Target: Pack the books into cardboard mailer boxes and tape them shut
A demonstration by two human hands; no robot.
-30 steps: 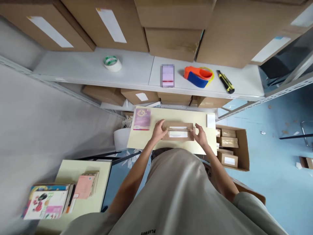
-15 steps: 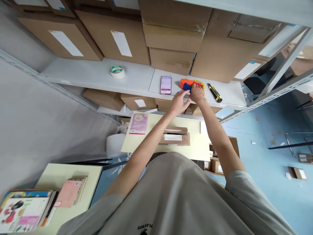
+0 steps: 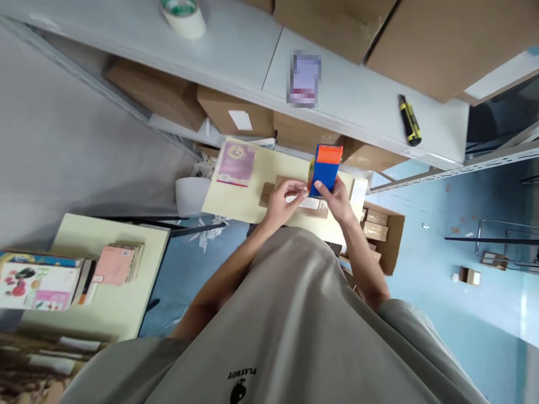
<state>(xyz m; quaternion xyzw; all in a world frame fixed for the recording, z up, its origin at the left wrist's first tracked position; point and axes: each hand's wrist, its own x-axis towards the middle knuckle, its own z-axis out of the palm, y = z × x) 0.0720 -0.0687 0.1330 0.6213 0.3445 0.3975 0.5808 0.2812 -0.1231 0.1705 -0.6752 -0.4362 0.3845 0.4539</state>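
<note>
My right hand [image 3: 337, 201] grips a blue and orange tape dispenser [image 3: 324, 166] and holds it upright above a flat brown cardboard parcel [image 3: 274, 192] with a white label. The parcel lies on a small pale yellow table [image 3: 236, 197]. My left hand [image 3: 283, 201] is beside the dispenser, fingers pinched at its lower edge, apparently on the tape end, just over the parcel. A pink booklet [image 3: 236, 163] lies at the table's left end.
A grey shelf [image 3: 362, 106] behind the table carries a tape roll [image 3: 182, 15], a yellow utility knife [image 3: 409, 120] and big cartons. An open carton of small parcels [image 3: 379, 231] stands right of the table. A second table [image 3: 110, 292] at left holds books [image 3: 37, 279].
My right hand took the tape dispenser off the shelf and brought it down over the parcel. My left hand came back with it to the dispenser's edge. The camera tilted down.
</note>
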